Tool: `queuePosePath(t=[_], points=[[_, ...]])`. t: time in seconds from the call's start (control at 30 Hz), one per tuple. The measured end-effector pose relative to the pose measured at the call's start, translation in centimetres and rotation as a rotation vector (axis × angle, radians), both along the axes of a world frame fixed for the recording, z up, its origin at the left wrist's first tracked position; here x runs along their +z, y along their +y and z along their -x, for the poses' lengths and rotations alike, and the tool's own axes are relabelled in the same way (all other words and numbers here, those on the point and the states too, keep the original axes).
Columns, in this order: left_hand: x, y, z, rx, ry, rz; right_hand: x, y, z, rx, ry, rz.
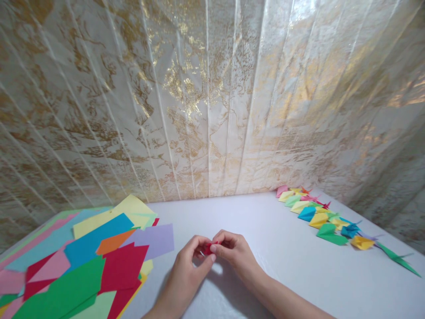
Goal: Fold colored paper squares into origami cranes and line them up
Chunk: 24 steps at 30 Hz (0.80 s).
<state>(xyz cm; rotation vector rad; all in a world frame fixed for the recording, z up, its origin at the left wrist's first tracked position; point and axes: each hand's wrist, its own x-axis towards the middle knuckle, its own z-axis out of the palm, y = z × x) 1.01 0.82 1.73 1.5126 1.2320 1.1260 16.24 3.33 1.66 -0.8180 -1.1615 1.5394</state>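
Near the middle of the white table (226, 217), a small piece of folded red paper (208, 249) sits between my two hands. My left hand (192, 266) pinches it from the left, thumb towards me and fingers curled behind. From the right, my right hand (232, 250) grips its other side between thumb and bent fingers. Most of the paper is covered by my fingers, so its exact shape cannot be made out. Both hands are just above the tabletop, with shadows under them.
Loose coloured paper sheets (83, 243) overlap across the left side. Along the right edge lie several folded paper figures, among them a green one (330, 234), a blue one (350, 230) and a yellow one (361, 242). Behind the table hangs a gold-patterned curtain (199, 110).
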Motion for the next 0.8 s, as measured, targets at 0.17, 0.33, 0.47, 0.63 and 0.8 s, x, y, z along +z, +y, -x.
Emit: queuePosePath(t=[0.17, 0.33, 0.47, 0.63, 0.8], points=[[0.5, 0.0, 0.1, -0.004, 0.11, 0.001, 0.4, -0.3, 0.1, 0.001, 0.029, 0.02], [1.5, -0.1, 0.2, -0.049, 0.108, -0.03, -0.2, -0.3, -0.1, 0.012, -0.004, 0.053], [1.6, -0.1, 0.4, -0.066, 0.065, 0.001, -0.4, 0.1, -0.4, 0.046, -0.041, 0.038], [0.5, 0.2, 0.8, -0.074, -0.021, 0.06, -0.2, 0.9, -1.0, 0.076, -0.031, 0.044], [0.1, 0.3, 0.9, -0.095, -0.038, 0.09, -0.2, 0.9, -1.2, 0.089, -0.121, -0.044]])
